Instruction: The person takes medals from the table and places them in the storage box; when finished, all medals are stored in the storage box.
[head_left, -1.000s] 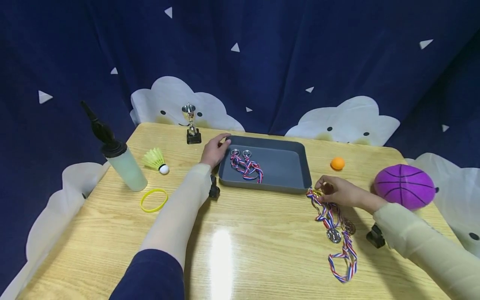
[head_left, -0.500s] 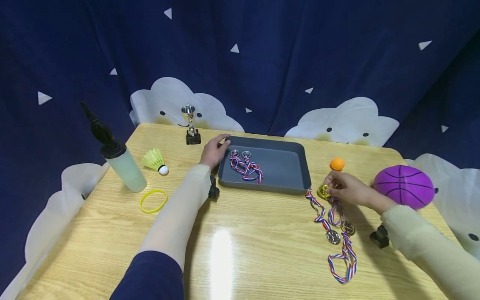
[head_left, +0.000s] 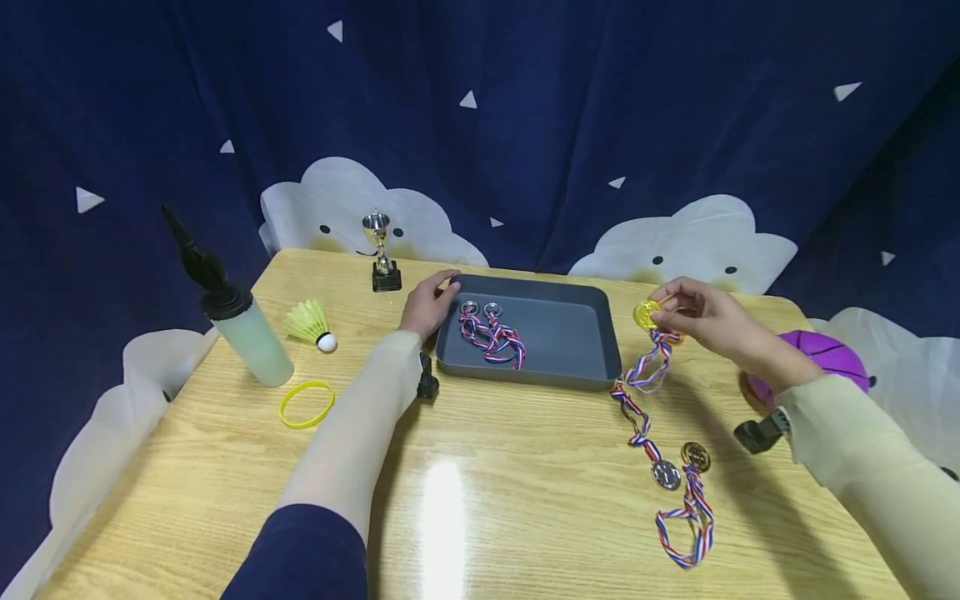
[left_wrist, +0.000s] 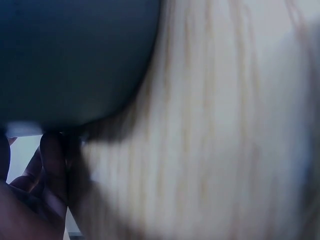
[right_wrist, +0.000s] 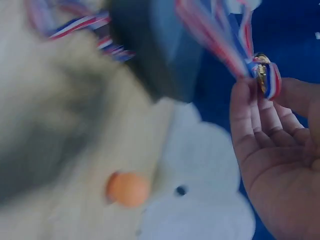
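In the head view my right hand [head_left: 705, 317] pinches a gold medal [head_left: 645, 315] by its edge, raised above the table to the right of the dark grey tray [head_left: 573, 337]. Its striped red, white and blue ribbon [head_left: 651, 371] dangles below. My left hand [head_left: 427, 307] grips the tray's left rim near the far corner. Inside the tray lie two silver-coloured medals [head_left: 492, 309] with tangled ribbons. A silver medal [head_left: 666, 475] and a bronze medal [head_left: 695, 456] rest on the table; the silver one's ribbon reaches the tray's near right corner.
An orange ball [right_wrist: 129, 190] is largely hidden behind the right hand in the head view. The purple ball [head_left: 828, 362] sits at the right, partly behind the forearm. On the left stand a bottle [head_left: 258, 346], shuttlecock [head_left: 309, 323], yellow ring [head_left: 307, 405] and trophy cup [head_left: 382, 250].
My right hand has lifted the gold medal up and away from the other medals, its ribbon trailing off the table. The left hand and tray have stayed put.
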